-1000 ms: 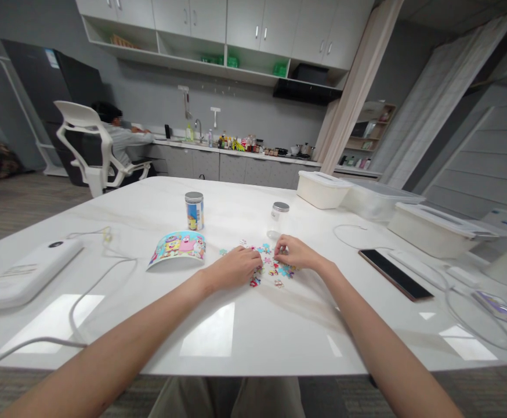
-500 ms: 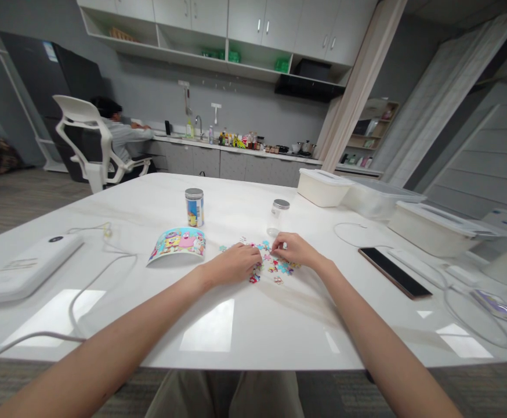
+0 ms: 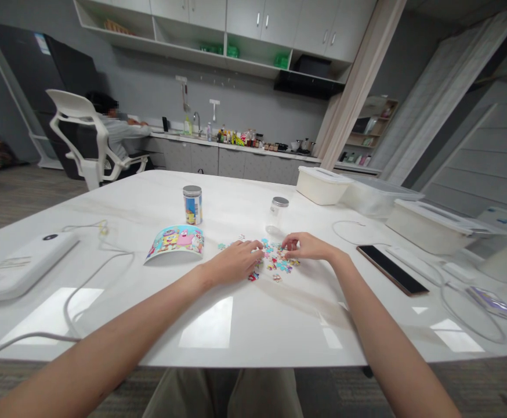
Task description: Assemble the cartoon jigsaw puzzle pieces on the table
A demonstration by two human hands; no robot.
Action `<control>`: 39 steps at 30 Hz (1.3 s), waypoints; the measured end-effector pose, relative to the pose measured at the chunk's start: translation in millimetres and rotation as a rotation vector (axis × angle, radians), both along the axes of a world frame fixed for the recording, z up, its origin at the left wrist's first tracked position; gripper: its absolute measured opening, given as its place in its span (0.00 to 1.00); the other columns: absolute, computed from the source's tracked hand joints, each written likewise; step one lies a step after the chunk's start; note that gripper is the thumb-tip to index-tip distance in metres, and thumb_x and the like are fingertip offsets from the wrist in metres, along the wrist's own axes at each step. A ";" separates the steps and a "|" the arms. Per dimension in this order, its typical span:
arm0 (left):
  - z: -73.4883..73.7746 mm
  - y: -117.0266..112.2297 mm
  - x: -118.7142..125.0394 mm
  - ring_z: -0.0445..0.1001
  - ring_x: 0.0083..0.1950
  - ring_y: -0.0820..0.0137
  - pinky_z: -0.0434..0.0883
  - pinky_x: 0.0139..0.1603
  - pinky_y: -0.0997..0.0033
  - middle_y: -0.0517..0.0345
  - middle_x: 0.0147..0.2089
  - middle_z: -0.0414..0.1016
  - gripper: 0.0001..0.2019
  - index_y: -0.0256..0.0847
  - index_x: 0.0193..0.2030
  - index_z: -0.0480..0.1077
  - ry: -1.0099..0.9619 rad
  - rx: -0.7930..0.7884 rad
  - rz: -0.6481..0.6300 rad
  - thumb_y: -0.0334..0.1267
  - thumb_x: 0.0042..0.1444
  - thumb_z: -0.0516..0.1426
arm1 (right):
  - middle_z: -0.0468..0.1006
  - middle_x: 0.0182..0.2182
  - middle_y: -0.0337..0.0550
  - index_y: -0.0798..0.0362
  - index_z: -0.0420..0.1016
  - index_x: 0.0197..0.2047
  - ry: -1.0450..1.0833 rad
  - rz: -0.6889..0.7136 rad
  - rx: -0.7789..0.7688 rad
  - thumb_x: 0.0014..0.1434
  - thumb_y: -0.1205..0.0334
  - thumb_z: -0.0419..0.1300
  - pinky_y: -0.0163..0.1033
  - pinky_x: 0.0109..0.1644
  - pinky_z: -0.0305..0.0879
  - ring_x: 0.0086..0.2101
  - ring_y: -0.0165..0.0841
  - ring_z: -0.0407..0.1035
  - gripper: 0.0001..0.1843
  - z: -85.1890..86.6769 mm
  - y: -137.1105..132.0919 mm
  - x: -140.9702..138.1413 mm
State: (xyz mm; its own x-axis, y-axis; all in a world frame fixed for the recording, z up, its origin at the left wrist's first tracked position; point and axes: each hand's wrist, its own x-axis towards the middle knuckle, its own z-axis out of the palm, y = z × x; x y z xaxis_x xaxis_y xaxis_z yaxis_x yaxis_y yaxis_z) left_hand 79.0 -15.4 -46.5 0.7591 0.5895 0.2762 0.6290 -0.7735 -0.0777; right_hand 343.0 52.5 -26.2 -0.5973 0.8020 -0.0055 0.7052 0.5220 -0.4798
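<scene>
Colourful jigsaw puzzle pieces (image 3: 285, 266) lie loosely heaped on the white table (image 3: 271, 325). Over the heap's left side rests my left hand (image 3: 235, 261), fingers a little apart and touching the pieces. My right hand (image 3: 309, 246) is at the right side of the heap, its fingers curved with a gap to the thumb and nothing visible between them. Behind the heap stands a clear jar (image 3: 276, 217) with a silver lid. A curved cartoon picture sheet (image 3: 177, 241) lies left of my left hand, and a printed jar (image 3: 193, 206) with a silver lid stands behind it.
A phone (image 3: 391, 270) and white cables lie to the right. White storage boxes (image 3: 323, 188) line the far right side. On the left are a white device (image 3: 22, 267) and its cable. A person (image 3: 120, 133) sits at the back counter, on a white chair (image 3: 82, 133).
My right hand has moved slightly right, away from the clear jar's base, and its fingers have opened. The fingers of my left hand have spread a little over the pieces.
</scene>
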 end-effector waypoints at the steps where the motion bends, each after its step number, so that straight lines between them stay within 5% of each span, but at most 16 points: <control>1: -1.2 -0.3 0.5 0.70 0.55 0.61 0.65 0.54 0.60 0.46 0.60 0.68 0.12 0.38 0.52 0.66 -0.017 0.003 -0.003 0.32 0.67 0.46 | 0.78 0.28 0.41 0.55 0.79 0.38 0.010 -0.001 -0.023 0.50 0.52 0.65 0.36 0.36 0.66 0.30 0.32 0.69 0.16 -0.2 -0.2 0.6; 8: -7.0 0.0 1.1 0.62 0.66 0.65 0.58 0.63 0.61 0.51 0.65 0.65 0.17 0.42 0.60 0.61 -0.035 -0.120 -0.121 0.43 0.70 0.44 | 0.78 0.27 0.41 0.55 0.77 0.33 0.035 -0.014 -0.020 0.49 0.59 0.63 0.36 0.35 0.65 0.29 0.32 0.69 0.09 -0.9 1.3 -0.9; 20: -4.1 1.7 -1.6 0.69 0.57 0.65 0.62 0.58 0.62 0.50 0.56 0.72 0.11 0.41 0.49 0.67 -0.050 -0.095 -0.124 0.41 0.69 0.46 | 0.79 0.28 0.41 0.55 0.79 0.36 0.048 -0.051 -0.049 0.52 0.58 0.61 0.35 0.34 0.64 0.29 0.31 0.69 0.11 1.8 0.4 -0.8; 33: -4.9 1.7 -1.9 0.70 0.55 0.64 0.64 0.56 0.62 0.49 0.54 0.71 0.10 0.39 0.49 0.65 -0.027 -0.055 -0.131 0.40 0.69 0.47 | 0.83 0.35 0.45 0.55 0.82 0.41 0.021 -0.065 -0.067 0.56 0.57 0.60 0.37 0.38 0.67 0.34 0.35 0.73 0.14 2.5 1.8 0.8; 39: -5.4 2.3 -2.1 0.70 0.55 0.64 0.64 0.55 0.62 0.49 0.54 0.71 0.09 0.40 0.49 0.65 -0.013 -0.040 -0.131 0.40 0.69 0.48 | 0.83 0.36 0.44 0.52 0.83 0.39 0.010 -0.112 -0.015 0.55 0.66 0.56 0.37 0.41 0.68 0.36 0.36 0.74 0.13 0.4 2.7 0.0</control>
State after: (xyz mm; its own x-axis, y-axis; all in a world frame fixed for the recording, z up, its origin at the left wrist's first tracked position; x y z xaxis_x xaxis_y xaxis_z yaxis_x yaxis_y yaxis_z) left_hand 76.9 -13.1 -51.9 0.8265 0.4966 0.2652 0.5235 -0.8512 -0.0374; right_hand 343.0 55.2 -25.8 -0.5044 0.8634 -0.0126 0.7535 0.4329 -0.4948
